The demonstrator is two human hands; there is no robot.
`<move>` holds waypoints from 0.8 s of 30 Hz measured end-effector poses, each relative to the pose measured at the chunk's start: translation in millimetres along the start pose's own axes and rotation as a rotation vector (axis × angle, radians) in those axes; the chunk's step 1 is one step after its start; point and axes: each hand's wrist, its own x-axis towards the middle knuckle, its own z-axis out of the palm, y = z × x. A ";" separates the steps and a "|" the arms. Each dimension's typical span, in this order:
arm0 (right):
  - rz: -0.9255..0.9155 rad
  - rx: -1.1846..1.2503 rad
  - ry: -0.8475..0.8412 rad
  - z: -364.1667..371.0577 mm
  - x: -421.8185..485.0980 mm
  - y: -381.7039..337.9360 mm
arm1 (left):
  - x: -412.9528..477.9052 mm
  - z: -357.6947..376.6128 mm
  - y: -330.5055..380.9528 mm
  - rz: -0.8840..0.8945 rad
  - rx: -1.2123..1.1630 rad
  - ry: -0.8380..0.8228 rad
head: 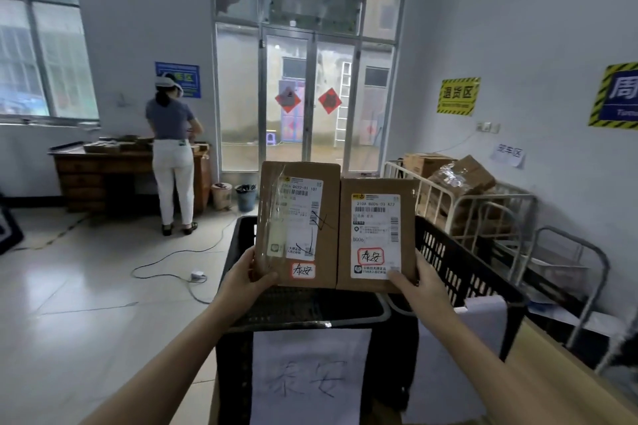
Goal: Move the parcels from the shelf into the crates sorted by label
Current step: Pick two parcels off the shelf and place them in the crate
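Left grip [253, 278] is pinching the left parcel [298, 217], right grip [419, 281] the right parcel [378, 235], both by bottom corners over the black crate [238, 252]; I'm matching their tags to its paper sign [310, 379] before lowering them flat.

Your left hand [252, 274]: bare, left forearm [179, 348] bare too.
Your right hand [419, 281]: bare, right forearm [483, 355] bare too.

left parcel [298, 217], right parcel [378, 235] — brown, labelled, upright, abreast over black crate [293, 309]
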 end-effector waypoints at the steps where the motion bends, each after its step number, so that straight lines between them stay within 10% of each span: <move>1: -0.003 0.010 -0.017 7.9 7.2 2.0 | 3.4 -3.8 -3.9 -0.011 0.013 0.015; 24: 0.381 0.224 -0.210 139.7 181.9 108.9 | 153.2 13.8 -107.9 -0.369 0.230 0.182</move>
